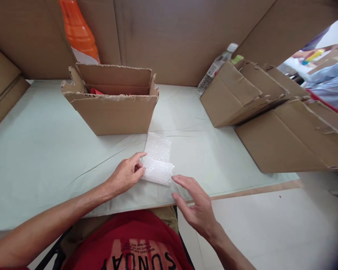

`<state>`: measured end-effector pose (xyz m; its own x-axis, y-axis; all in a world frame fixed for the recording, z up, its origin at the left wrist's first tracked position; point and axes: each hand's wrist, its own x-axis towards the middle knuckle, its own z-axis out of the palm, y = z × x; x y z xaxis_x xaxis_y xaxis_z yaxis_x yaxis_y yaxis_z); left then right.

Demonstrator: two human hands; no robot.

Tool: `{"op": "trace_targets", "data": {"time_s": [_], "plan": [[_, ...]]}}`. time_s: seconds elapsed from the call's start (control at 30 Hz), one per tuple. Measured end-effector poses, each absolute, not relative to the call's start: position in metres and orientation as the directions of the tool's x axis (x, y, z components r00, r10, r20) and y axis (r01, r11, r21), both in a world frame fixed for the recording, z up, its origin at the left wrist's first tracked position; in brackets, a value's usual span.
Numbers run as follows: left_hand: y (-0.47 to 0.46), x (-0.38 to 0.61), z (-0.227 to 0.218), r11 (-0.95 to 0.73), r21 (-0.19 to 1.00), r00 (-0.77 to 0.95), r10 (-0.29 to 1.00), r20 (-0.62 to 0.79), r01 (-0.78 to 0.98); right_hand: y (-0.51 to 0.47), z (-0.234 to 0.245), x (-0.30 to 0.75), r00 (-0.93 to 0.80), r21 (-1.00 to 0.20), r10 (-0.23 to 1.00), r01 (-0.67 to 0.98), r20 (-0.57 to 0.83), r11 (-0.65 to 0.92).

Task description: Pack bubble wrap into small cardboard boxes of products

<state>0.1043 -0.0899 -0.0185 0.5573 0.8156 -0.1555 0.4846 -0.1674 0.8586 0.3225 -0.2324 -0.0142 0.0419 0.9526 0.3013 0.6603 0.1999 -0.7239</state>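
While fingers (138, 156) flank bubble wrap (158, 169), carton (119, 116) beyond

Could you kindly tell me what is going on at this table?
The person's left hand is at the left edge of some bubble wrap, seemingly touching it, while the right hand is open beside its right end. The wrap looks partly folded, with a flatter part reaching toward an open cardboard box; whether anything is inside the wrap cannot be told. More boxes stand to the right on the table.
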Motion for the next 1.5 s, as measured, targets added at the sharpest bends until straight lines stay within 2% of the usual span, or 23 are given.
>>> {"op": "trace_targets", "data": {"time_s": [0.03, 0.1, 0.17, 0.23, 0.3, 0.4, 0.47, 0.57, 0.63, 0.73, 0.8, 0.87, 0.93, 1.0, 1.07, 1.13, 1.17, 1.23, 1.3, 1.4, 1.43, 1.5], "plan": [[-0.089, 0.105, -0.022, -0.183, 0.843, 0.556, 0.816, -0.156, 0.506, -0.226, -0.019, 0.320, -0.050, -0.607, 0.932, 0.746, 0.358, 0.273], [-0.087, 0.106, -0.026, -0.231, 0.795, 0.553, 0.819, -0.153, 0.562, -0.213, -0.029, 0.316, -0.199, -0.410, 0.905, 0.840, 0.375, 0.355], [-0.088, 0.104, -0.028, -0.312, 0.732, 0.548, 0.831, -0.099, 0.606, -0.199, -0.038, 0.314, -0.277, -0.298, 0.898, 0.875, 0.341, 0.383], [-0.092, 0.098, -0.028, -0.453, 0.664, 0.566, 0.823, 0.054, 0.596, -0.190, -0.045, 0.315, -0.304, -0.264, 0.893, 0.878, 0.332, 0.398], [-0.098, 0.090, -0.028, -0.633, 0.580, 0.633, 0.735, 0.243, 0.513, -0.186, -0.048, 0.314, -0.299, -0.288, 0.887, 0.867, 0.352, 0.407], [-0.107, 0.081, -0.030, -0.793, 0.483, 0.754, 0.560, 0.343, 0.370, -0.186, -0.046, 0.312, -0.257, -0.400, 0.897, 0.826, 0.361, 0.398], [-0.111, 0.080, -0.031, -0.779, 0.519, 0.766, 0.559, 0.317, 0.353, -0.189, -0.042, 0.311, -0.219, -0.517, 0.919, 0.773, 0.327, 0.368], [-0.111, 0.084, -0.029, -0.612, 0.685, 0.717, 0.672, 0.185, 0.397, -0.199, -0.034, 0.312, -0.164, -0.647, 0.956, 0.706, 0.244, 0.286], [-0.108, 0.088, -0.026, -0.467, 0.764, 0.694, 0.719, 0.036, 0.444, -0.208, -0.030, 0.313, -0.088, -0.604, 0.950, 0.753, 0.300, 0.261], [-0.102, 0.094, -0.027, -0.409, 0.734, 0.669, 0.738, -0.083, 0.542, -0.219, -0.027, 0.313, -0.080, -0.421, 0.880, 0.856, 0.468, 0.301], [-0.100, 0.096, -0.031, -0.498, 0.637, 0.657, 0.754, -0.017, 0.588, -0.218, -0.028, 0.311, -0.187, -0.316, 0.864, 0.877, 0.468, 0.361], [-0.101, 0.095, -0.034, -0.612, 0.520, 0.652, 0.747, 0.131, 0.596, -0.209, -0.032, 0.309, -0.282, -0.245, 0.864, 0.881, 0.416, 0.406], [-0.105, 0.093, -0.035, -0.724, 0.432, 0.681, 0.675, 0.284, 0.538, -0.198, -0.035, 0.308, -0.313, -0.222, 0.868, 0.882, 0.385, 0.416], [-0.111, 0.088, -0.034, -0.805, 0.406, 0.733, 0.576, 0.362, 0.432, -0.190, -0.037, 0.310, -0.311, -0.265, 0.874, 0.867, 0.372, 0.421], [-0.118, 0.082, -0.032, -0.809, 0.469, 0.766, 0.538, 0.351, 0.354, -0.189, -0.036, 0.311, -0.310, -0.365, 0.888, 0.827, 0.341, 0.429], [-0.122, 0.078, -0.029, -0.728, 0.584, 0.751, 0.596, 0.282, 0.359, -0.195, -0.032, 0.312, -0.309, -0.448, 0.898, 0.785, 0.315, 0.427], [-0.123, 0.078, -0.029, -0.679, 0.630, 0.737, 0.632, 0.239, 0.377, -0.199, -0.029, 0.311, -0.292, -0.452, 0.899, 0.787, 0.325, 0.419], [-0.119, 0.081, -0.029, -0.629, 0.654, 0.719, 0.670, 0.182, 0.421, -0.208, -0.024, 0.309, -0.238, -0.382, 0.890, 0.837, 0.388, 0.391], [-0.112, 0.087, -0.030, -0.642, 0.603, 0.716, 0.679, 0.159, 0.474, -0.212, -0.022, 0.306, -0.237, -0.276, 0.873, 0.885, 0.427, 0.375], [-0.103, 0.093, -0.033, -0.626, 0.535, 0.667, 0.730, 0.148, 0.567, -0.204, -0.027, 0.305, -0.337, -0.195, 0.863, 0.882, 0.376, 0.429], [-0.102, 0.092, -0.033, -0.584, 0.562, 0.630, 0.764, 0.139, 0.586, -0.199, -0.030, 0.305, -0.351, -0.196, 0.861, 0.876, 0.369, 0.441], [-0.105, 0.086, -0.032, -0.413, 0.708, 0.530, 0.846, 0.064, 0.573, -0.188, -0.037, 0.305, -0.317, -0.247, 0.855, 0.864, 0.410, 0.439]]}}
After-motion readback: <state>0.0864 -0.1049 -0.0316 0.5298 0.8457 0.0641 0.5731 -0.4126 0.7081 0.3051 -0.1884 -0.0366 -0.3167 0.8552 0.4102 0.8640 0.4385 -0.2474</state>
